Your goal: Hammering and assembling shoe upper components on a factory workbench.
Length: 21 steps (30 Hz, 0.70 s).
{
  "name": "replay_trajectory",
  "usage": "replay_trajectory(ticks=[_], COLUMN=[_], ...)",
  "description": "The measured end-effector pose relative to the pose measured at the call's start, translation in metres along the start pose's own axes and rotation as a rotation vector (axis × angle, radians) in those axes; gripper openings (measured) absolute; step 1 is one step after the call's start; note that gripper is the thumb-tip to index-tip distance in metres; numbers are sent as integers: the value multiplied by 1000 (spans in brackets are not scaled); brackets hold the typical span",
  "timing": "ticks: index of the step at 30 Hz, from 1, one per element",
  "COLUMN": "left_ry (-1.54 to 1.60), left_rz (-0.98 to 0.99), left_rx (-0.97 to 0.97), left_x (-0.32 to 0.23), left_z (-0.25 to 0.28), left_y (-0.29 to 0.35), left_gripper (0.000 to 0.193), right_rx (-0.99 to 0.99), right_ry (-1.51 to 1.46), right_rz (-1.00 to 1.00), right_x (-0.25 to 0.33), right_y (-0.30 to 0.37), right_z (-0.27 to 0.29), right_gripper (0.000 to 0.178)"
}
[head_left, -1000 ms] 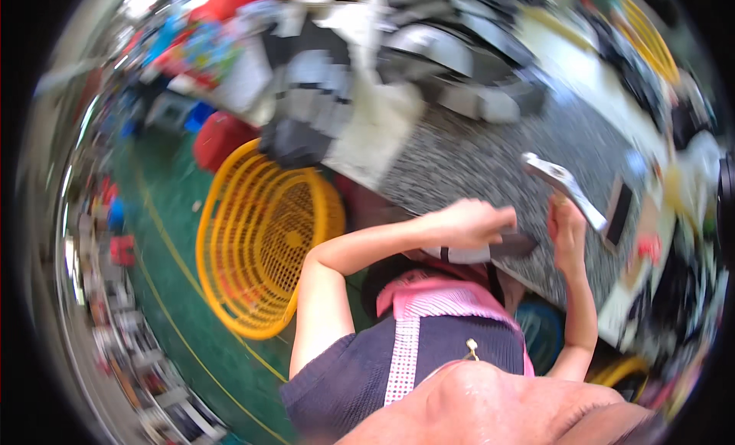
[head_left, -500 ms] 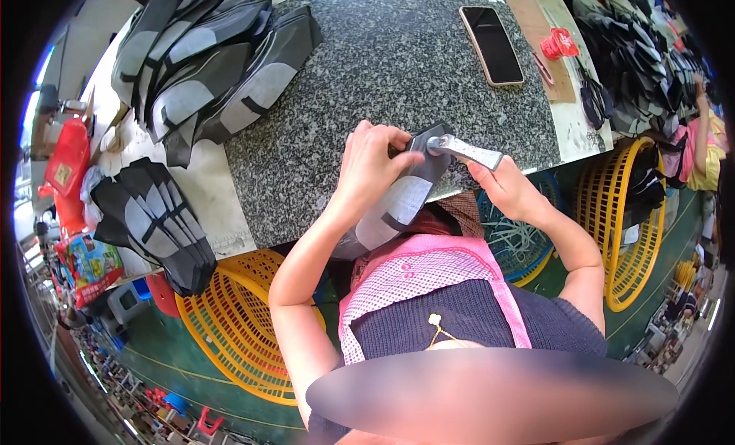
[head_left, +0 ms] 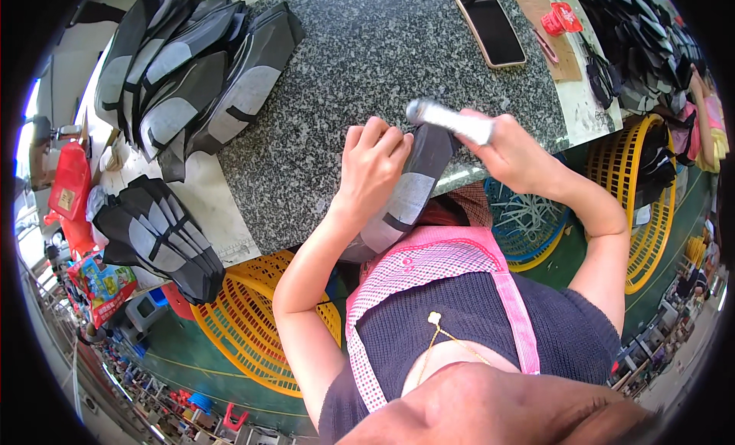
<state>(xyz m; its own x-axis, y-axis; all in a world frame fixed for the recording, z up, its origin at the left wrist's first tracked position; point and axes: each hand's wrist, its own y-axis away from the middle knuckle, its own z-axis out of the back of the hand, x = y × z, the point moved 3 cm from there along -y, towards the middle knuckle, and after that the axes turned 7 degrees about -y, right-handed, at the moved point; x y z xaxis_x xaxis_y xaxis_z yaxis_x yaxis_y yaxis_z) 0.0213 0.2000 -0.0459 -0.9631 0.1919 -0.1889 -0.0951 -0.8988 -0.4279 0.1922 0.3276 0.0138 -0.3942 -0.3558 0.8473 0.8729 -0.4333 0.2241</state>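
My left hand (head_left: 371,166) is closed on the edge of a dark shoe upper piece (head_left: 416,191) with a light grey panel and a short black strip. This piece lies over the front edge of the speckled stone slab (head_left: 321,93), its lower end hanging towards my apron. In my right hand (head_left: 519,158) is a small hammer (head_left: 448,122) with a rounded metal head and a pale handle, slightly blurred. Its head is over the far end of the upper piece and appears raised off it. The left fingertips are partly hidden.
Stacks of similar upper pieces lie at far left (head_left: 245,89) and near left (head_left: 164,238). A phone (head_left: 490,28), a red container (head_left: 561,19) and black scissors (head_left: 601,78) sit at the right. Yellow baskets (head_left: 253,322) and a blue basket (head_left: 528,223) stand below; another person works far right.
My right hand has lifted the hammer up from the upper piece. My left hand's fingers have curled in more on the edge. The whole view has shifted slightly.
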Motion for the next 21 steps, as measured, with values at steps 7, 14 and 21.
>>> replay_trajectory(ticks=[7,14,21], left_ry=[-77,221,21], left_rz=[-35,477,317], left_rx=[33,25,1], left_x=[0,-4,-26], left_z=[1,6,5], left_y=[3,14,18], left_gripper=[21,10,20], right_rx=[9,27,-45], right_ry=[-58,17,16], right_rz=[-3,46,230], right_x=[-7,-30,-27], right_y=[-3,-4,0], right_z=[-3,-17,-17], right_gripper=[30,27,15])
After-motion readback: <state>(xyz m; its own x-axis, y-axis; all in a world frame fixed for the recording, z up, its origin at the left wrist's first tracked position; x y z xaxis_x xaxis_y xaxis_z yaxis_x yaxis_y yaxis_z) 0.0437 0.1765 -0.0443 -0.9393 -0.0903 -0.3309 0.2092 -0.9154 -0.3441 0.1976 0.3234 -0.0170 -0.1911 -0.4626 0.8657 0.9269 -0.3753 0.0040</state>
